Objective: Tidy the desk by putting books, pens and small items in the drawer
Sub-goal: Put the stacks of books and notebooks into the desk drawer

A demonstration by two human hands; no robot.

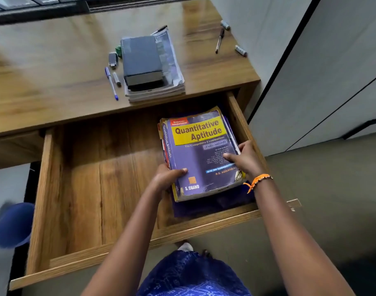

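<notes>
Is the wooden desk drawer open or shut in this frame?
Open. The wooden desk drawer is pulled well out, its floor exposed, and both hands hold a purple Quantitative Aptitude book inside it at the right end.

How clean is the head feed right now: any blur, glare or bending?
Head view: book title sharp; desk far left smeared by motion blur, with window glare; blue shape lower left blurred; drawer edges splay from the wide-angle lens.

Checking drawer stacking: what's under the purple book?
The purple book, held by the left hand and right hand, lies in the drawer. Edges of other books show beneath it, plus something dark blue. The rest is covered.
</notes>
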